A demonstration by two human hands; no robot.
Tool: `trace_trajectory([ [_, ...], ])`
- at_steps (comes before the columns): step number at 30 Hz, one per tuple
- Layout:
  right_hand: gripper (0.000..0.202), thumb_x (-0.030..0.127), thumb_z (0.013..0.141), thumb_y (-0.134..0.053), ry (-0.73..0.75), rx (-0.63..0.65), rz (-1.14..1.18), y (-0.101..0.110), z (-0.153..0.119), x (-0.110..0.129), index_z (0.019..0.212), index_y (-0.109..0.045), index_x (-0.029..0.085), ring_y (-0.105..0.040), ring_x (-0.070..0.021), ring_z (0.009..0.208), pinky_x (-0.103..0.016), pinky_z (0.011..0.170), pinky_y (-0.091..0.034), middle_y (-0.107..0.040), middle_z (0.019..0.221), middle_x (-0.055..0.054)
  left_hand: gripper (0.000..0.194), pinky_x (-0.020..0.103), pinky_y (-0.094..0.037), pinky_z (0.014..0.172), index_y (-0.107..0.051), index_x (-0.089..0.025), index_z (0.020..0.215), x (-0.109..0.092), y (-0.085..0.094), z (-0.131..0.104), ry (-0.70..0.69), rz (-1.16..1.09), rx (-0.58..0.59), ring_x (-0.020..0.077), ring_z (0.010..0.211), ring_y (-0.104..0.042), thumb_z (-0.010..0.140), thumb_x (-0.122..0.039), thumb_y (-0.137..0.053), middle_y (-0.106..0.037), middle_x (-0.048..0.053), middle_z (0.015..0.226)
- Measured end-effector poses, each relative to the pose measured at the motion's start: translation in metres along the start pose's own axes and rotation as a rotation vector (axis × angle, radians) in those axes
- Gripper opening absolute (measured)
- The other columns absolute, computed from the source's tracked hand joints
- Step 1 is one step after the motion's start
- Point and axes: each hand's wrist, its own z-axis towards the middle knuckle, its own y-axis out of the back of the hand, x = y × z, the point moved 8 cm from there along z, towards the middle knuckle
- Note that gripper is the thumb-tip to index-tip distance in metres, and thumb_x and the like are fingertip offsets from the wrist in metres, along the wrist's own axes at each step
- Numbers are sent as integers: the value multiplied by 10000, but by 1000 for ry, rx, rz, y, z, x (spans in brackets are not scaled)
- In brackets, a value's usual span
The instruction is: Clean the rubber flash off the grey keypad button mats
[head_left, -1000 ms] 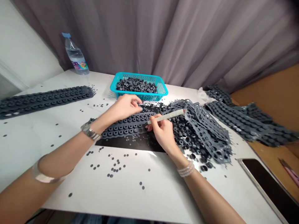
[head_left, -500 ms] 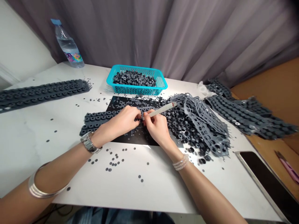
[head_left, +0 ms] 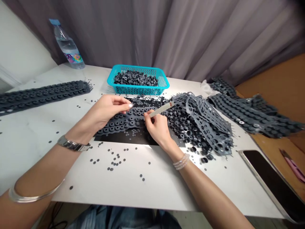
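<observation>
My left hand [head_left: 108,109] hovers over the left part of a dark grey moulded strip [head_left: 121,122] with rows of ring-shaped bumps. Its thumb and fingertips are pressed together; whether something small is between them I cannot make out. My right hand [head_left: 157,127] is closed round a pale, flat stick [head_left: 162,108] at the strip's right end. The stick's upper end looks brownish, and its lower tip is hidden by the fingers. Under the strip lies a black mat [head_left: 133,139], sprinkled with small grey discs. Right of my right hand is a heap of loose black rings [head_left: 182,124].
A turquoise basket [head_left: 138,90] of small black pieces stands at the back. Perforated grey sheets [head_left: 207,121] lie on the heap. Other moulded strips lie left [head_left: 43,94] and right [head_left: 252,113]. A phone [head_left: 269,181], a pink-handled tool [head_left: 294,167] and a water bottle [head_left: 69,47] are around.
My left hand has moved up and left, away from my right hand, uncovering the middle of the strip. My right hand still holds the stick in nearly the same place.
</observation>
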Motion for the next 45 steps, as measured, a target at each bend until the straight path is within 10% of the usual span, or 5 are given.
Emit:
trace_trajectory([
  [5, 291, 340, 951, -436, -24, -29, 23, 12, 3, -8, 696, -510, 223, -554, -141, 498, -239, 575, -364, -574, 547, 16, 104, 197, -535, 814, -692, -105, 796, 34, -5, 5, 326, -595, 22, 127, 855, -658, 747, -25, -648, -693, 92, 869],
  [11, 309, 374, 951, -440, -36, -44, 37, 21, 3, -9, 693, -518, 224, -566, -147, 492, -243, 570, -387, -581, 530, 15, 77, 310, -563, 796, -542, -186, 675, 22, -19, -1, 350, -759, 122, 185, 885, -622, 732, -142, -514, -631, 119, 855],
  [23, 299, 381, 924, -486, -97, 27, 174, 5, -2, -11, 698, -572, 204, -661, -166, 585, -244, 625, -453, -652, 575, 4, 102, 323, -500, 626, -594, -186, 701, 18, -10, 1, 245, -412, 99, 197, 854, -605, 756, -259, -548, -675, 132, 934],
  [34, 298, 355, 924, -470, -56, 65, 78, 4, -4, -3, 682, -568, 211, -606, -153, 539, -241, 573, -408, -643, 576, 0, 257, 363, -464, 910, -750, -171, 1010, -4, -44, -21, -269, 772, 207, 229, 963, -650, 795, -222, -619, -737, 68, 1014],
  [45, 289, 353, 944, -450, -15, 14, 57, 4, -1, 0, 715, -560, 218, -611, -160, 567, -248, 599, -413, -646, 613, -2, 214, 332, -470, 846, -730, -172, 959, -9, -46, -17, -354, 871, 119, 211, 906, -635, 837, -226, -562, -706, 62, 975],
])
